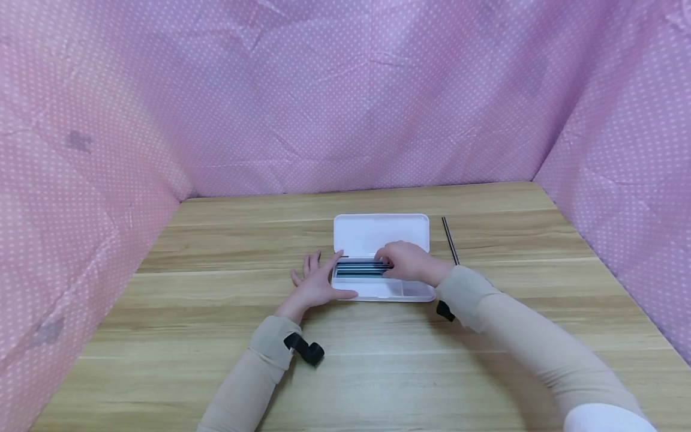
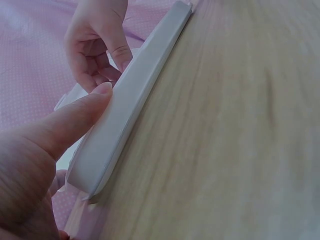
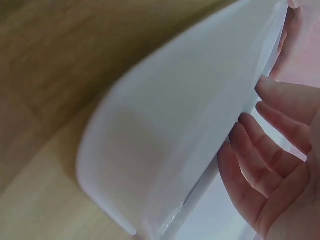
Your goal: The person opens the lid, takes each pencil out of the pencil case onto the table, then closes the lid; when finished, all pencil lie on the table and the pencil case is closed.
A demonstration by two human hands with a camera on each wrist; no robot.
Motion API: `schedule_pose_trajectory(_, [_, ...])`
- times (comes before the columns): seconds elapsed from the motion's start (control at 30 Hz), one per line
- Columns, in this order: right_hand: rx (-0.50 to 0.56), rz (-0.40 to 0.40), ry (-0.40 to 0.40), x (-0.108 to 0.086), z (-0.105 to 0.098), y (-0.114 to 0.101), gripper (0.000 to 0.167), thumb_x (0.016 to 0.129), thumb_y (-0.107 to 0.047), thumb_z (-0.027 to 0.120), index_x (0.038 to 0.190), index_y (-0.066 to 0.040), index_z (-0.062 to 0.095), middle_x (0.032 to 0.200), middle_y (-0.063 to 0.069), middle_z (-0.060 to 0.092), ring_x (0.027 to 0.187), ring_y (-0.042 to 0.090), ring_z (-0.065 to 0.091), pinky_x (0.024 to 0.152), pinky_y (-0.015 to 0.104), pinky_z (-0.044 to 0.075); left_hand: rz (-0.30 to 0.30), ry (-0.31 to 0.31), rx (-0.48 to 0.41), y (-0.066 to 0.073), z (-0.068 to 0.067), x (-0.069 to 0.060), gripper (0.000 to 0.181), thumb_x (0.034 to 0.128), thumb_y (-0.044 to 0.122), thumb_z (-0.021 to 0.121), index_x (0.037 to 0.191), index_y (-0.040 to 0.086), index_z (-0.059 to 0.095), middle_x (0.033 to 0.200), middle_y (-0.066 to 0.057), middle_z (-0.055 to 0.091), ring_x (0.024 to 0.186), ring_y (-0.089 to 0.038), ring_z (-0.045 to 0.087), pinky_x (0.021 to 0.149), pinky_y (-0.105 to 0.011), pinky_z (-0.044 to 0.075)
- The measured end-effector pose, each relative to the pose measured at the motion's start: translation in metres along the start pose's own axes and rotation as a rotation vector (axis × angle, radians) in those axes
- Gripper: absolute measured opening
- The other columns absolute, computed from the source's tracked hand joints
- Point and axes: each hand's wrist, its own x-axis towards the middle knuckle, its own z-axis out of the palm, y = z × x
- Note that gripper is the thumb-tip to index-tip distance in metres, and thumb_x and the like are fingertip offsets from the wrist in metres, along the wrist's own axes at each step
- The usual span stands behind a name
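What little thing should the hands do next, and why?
Perhaps the right hand should reach for the loose stick: it lies on the table beside the open case, while other sticks lie inside. The left hand, touching the case, could steady it.

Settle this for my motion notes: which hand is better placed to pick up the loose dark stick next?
Probably the right hand: it is nearer the loose dark stick, which lies right of the white case. The left hand, at the case's left end, would have to reach across.
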Motion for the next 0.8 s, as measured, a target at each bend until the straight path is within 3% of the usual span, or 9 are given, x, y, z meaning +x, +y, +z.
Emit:
schedule_pose_trajectory(0.37, [0.016,-0.062,-0.086,0.008,-0.003,0.007,0.028,0.084,-0.009,0.071,0.111,-0.005,0.067,0.083,0.0,0.062,0.073,0.012,0.051,0.076,0.03,0.046,-0.003,0.003,0.015,-0.001,0.001,0.001,0.098,0.0686,0.054,0.078,0.149,0.035,0.025,0.157,-0.022,0.0,0.142,-0.043,-0.015,0.1,-0.072,-0.015])
schedule_pose_trajectory(0.8, [0.024,-0.051,-0.143,0.013,-0.005,0.011,0.028,0.084,-0.011,0.071,0.112,-0.009,0.067,0.086,0.0,0.064,0.079,0.013,0.054,0.081,0.031,0.048,-0.003,0.001,0.016,-0.001,0.001,0.001,0.099,0.0688,0.053,0.078,0.15,0.034,0.025,0.157,-0.022,-0.001,0.142,-0.044,-0.015,0.1,-0.072,-0.015])
